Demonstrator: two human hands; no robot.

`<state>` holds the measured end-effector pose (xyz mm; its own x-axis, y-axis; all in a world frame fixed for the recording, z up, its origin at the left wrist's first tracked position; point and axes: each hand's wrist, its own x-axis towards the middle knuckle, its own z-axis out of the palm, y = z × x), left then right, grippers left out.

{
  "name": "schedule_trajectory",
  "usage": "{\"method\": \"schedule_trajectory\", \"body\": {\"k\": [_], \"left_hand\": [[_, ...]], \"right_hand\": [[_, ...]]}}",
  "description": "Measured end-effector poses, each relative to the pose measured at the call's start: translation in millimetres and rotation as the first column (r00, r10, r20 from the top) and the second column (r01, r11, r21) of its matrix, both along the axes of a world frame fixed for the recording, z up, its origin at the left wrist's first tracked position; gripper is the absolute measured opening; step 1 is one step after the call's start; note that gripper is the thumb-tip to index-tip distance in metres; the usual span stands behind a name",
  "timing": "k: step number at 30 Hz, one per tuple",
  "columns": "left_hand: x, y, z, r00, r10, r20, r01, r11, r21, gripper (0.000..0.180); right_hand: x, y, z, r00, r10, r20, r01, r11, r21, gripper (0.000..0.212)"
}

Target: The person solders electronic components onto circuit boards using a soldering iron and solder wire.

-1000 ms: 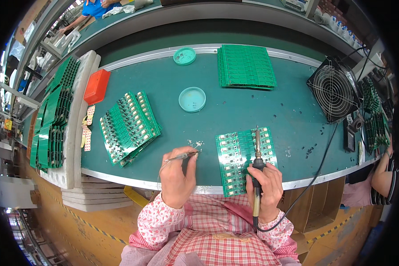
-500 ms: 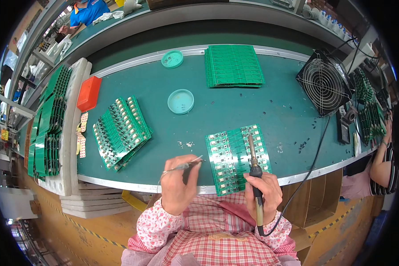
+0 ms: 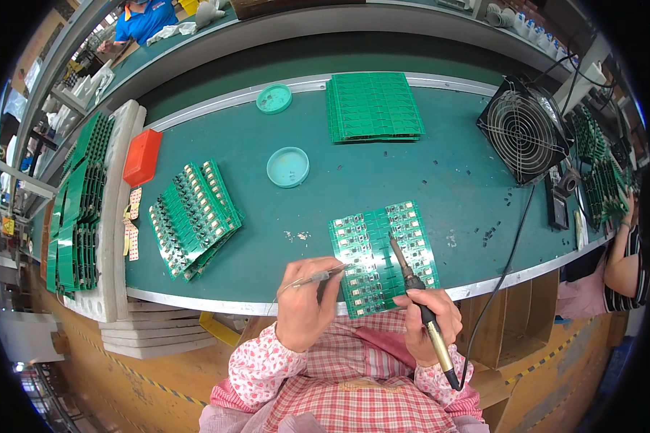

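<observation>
My right hand [image 3: 432,322] is closed around a soldering iron [image 3: 432,326], its tip slanting over the middle of a green circuit board panel [image 3: 380,292]. Whether the tip touches the panel I cannot tell. My left hand [image 3: 307,307] pinches a thin length of solder wire [image 3: 312,278] with a thicker grey section, its end by the panel's left columns. Rows of small pale and dark parts line the panel, which lies at the table's front edge. To the left is a stack of populated circuit boards [image 3: 195,220].
Bare green boards [image 3: 375,108] are stacked at the back, near two round turquoise dishes [image 3: 287,167]. A black fan [image 3: 523,133] stands right, above the iron's cord [image 3: 509,267]. At left are a red box [image 3: 142,157] and white foam [image 3: 112,267] with boards. Other people are nearby.
My left hand has moved right with the wire, up to the panel. The iron has tilted, its tip shifting left and down from the right columns toward the panel's middle.
</observation>
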<state>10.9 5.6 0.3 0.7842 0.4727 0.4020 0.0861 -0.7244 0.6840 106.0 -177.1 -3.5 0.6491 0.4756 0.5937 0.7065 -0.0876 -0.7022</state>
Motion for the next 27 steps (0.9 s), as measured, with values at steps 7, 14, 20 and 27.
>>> {"method": "schedule_trajectory", "body": {"k": [7, 14, 20, 27], "left_hand": [[0.9, -1.0, -1.5, 1.0, 0.0, 0.008, 0.0, 1.0, 0.022, 0.019], [0.9, -1.3, 0.3, 1.0, -0.003, 0.007, 0.003, 1.0, 0.02, 0.02], [1.5, -1.8, -0.4, 1.0, 0.001, 0.016, -0.001, 1.0, 0.01, 0.02], [1.3, -2.0, -0.3, 1.0, 0.005, 0.016, -0.006, 1.0, 0.013, 0.02]], "right_hand": [[0.6, -0.6, -1.8, 1.0, 0.012, 0.01, -0.012, 1.0, 0.025, 0.02], [-5.5, -0.5, -0.2, 0.989, 0.056, -0.139, -0.041, 0.993, 0.11, 0.014], [-10.9, 1.5, -0.2, 0.957, 0.178, -0.228, -0.116, 0.958, 0.261, 0.012], [-8.5, 6.3, 1.7, 0.959, 0.22, -0.176, -0.164, 0.944, 0.288, 0.013]]}}
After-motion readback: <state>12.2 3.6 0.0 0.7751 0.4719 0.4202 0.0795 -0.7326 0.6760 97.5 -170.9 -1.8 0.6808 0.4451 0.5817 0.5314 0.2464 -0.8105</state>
